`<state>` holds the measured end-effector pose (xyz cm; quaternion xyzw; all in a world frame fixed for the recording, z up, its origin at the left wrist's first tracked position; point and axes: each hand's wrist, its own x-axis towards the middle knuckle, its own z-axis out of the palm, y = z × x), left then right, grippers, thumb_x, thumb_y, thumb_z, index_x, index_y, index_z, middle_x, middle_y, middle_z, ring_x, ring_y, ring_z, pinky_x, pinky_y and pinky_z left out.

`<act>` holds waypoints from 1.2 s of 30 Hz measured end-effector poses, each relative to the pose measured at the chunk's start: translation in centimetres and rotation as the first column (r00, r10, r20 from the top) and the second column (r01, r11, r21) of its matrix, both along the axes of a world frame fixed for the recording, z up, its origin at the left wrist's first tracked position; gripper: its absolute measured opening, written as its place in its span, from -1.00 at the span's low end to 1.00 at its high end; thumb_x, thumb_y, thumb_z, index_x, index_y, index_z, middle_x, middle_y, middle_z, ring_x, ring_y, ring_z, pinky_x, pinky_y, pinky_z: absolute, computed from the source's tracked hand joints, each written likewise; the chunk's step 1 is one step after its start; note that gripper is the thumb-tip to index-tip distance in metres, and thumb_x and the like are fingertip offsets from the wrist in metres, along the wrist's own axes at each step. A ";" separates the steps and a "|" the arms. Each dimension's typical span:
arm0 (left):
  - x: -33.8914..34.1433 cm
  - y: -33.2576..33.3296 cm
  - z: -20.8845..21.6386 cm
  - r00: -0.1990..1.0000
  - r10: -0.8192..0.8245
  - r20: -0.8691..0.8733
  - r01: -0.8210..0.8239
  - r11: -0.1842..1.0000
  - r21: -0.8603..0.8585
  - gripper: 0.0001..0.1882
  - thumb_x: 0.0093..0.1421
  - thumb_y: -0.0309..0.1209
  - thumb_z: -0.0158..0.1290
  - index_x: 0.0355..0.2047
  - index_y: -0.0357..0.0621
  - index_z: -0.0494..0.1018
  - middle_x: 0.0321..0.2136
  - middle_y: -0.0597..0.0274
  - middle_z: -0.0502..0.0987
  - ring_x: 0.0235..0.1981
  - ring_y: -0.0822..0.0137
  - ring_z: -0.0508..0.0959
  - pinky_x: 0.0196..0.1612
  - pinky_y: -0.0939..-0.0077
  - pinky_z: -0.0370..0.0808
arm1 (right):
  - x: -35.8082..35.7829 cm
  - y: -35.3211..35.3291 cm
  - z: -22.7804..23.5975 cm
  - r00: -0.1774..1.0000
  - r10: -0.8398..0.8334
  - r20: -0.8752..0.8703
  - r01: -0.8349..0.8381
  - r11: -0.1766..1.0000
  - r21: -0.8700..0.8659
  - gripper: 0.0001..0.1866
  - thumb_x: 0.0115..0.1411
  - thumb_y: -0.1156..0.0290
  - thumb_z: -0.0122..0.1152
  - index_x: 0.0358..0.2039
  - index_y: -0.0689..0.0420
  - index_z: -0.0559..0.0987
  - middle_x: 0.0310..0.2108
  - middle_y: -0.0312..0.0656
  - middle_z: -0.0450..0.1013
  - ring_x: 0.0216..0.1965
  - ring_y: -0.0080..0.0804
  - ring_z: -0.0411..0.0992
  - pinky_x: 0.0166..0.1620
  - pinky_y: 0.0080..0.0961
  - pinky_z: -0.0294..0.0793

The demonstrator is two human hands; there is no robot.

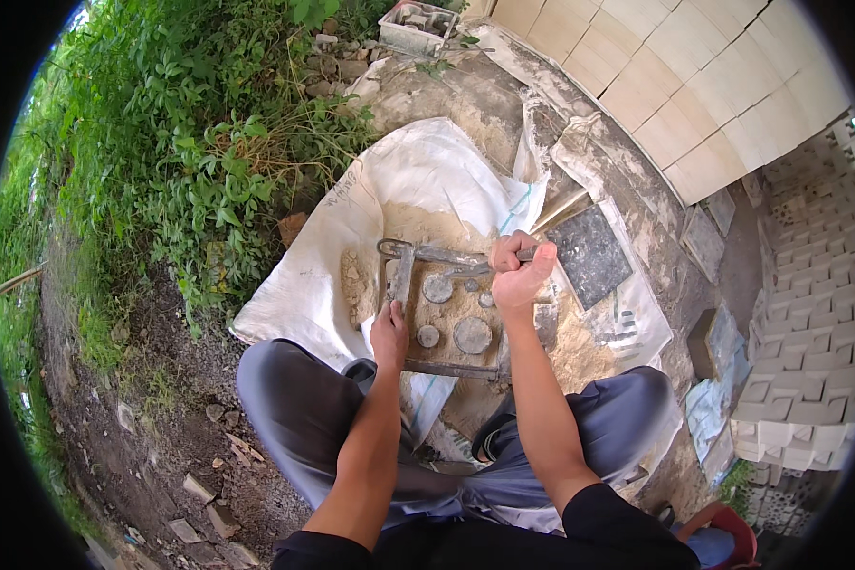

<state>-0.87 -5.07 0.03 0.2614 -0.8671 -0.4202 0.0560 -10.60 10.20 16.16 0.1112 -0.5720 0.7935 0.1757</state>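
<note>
On a white woven sack (pixel 304 271) between my feet lies a dark rectangular metal frame (pixel 451 369) with pale sand-like powder (pixel 454 313) inside it. Several grey round discs sit in the powder, the largest a disc (pixel 472 335) near the lower right corner. My left hand (pixel 389 337) is closed around a flat metal strip (pixel 404 273) at the frame's left side. My right hand (pixel 520 273) is a fist around a dark rod-like tool (pixel 473 270); its thin end reaches left over the frame, beside an upper disc. The tool's exact kind is unclear.
A dark square slab (pixel 589 255) lies right of the frame. Pale blocks are stacked in a wall (pixel 703 85) and on the right (pixel 798 351). Green plants (pixel 180 142) crowd the left. A white crate (pixel 416 28) stands at the back. Part of another person (pixel 717 541) shows lower right.
</note>
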 end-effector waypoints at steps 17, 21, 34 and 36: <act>0.4 -0.5 -1.6 0.994 -0.065 -0.084 0.067 0.997 0.023 -0.59 0.29 -0.15 -0.28 -0.34 -0.19 0.45 -0.46 -0.17 0.49 -0.34 -0.17 0.47 -0.29 0.06 0.36 | 1.3 3.7 10.7 0.936 0.298 0.185 -0.280 0.953 -0.119 -0.40 0.21 -0.07 -0.23 -0.83 0.06 0.12 -0.86 -0.39 0.01 -0.81 -0.64 -0.11 -0.70 -0.59 -0.18; 0.2 -1.4 -2.9 0.992 -0.111 -0.054 0.115 0.989 0.093 -0.66 0.27 -0.20 -0.24 -0.20 -0.21 0.37 -0.37 -0.24 0.47 -0.28 -0.21 0.44 -0.21 0.05 0.34 | 3.7 2.5 7.0 0.961 0.206 0.184 -0.197 0.978 -0.066 -0.38 0.24 -0.08 -0.23 -0.84 0.07 0.14 -0.87 -0.38 0.00 -0.80 -0.58 -0.05 -0.67 -0.56 -0.10; 2.9 -1.0 5.9 0.599 -0.538 0.593 0.779 0.561 -0.279 0.44 -0.48 -0.03 0.41 0.30 -0.06 -0.29 0.34 0.28 -0.30 0.33 0.13 -0.13 0.27 0.00 -0.01 | 6.0 0.8 9.9 0.973 0.020 0.231 -0.025 0.999 0.020 -0.55 0.18 0.33 -0.09 -0.84 0.13 0.21 -0.84 -0.40 0.07 -0.77 -0.68 -0.01 -0.68 -0.60 -0.09; 3.0 -1.4 4.3 0.642 -0.542 0.542 0.756 0.566 -0.330 0.49 -0.57 -0.06 0.43 0.30 -0.06 -0.29 0.34 0.29 -0.30 0.33 0.16 -0.13 0.27 0.01 -0.03 | 6.7 0.9 12.6 0.978 0.055 0.201 -0.050 0.998 -0.029 -0.56 0.18 0.31 -0.10 -0.83 0.13 0.21 -0.83 -0.41 0.07 -0.76 -0.69 -0.02 -0.68 -0.60 -0.10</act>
